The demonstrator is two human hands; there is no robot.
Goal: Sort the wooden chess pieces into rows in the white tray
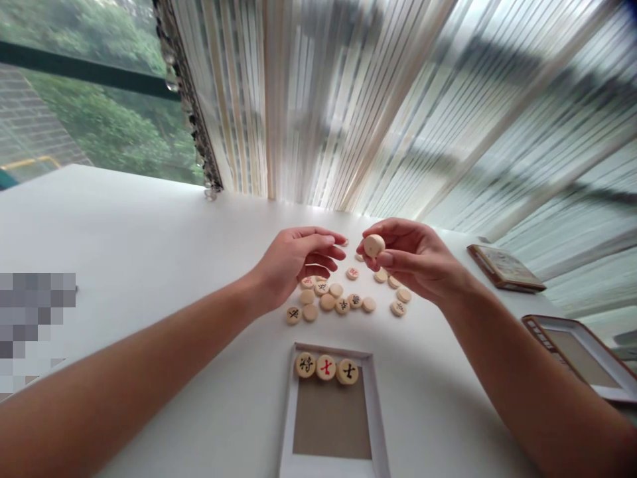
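My right hand [411, 259] holds a round wooden piece [373, 246] between thumb and fingers, raised above the table, its plain side showing. My left hand [306, 259] hovers to the left of it, fingers apart and slightly curled, with nothing in it. Beneath and between the hands lie several loose round pieces, some blank and some with black or red characters, such as a red-marked piece [352, 273] and a black-marked one [293, 315]. Nearer to me, a shallow open box [375, 411] holds three pieces in a row along its far end; the middle one [326, 367] is red-marked.
The pieces and box rest on a white table [164, 245]. At the right are a closed flat box [506, 268] and an open box part [580, 352] with a printed edge. String curtains [323, 99] hang behind the table; a window is at the left.
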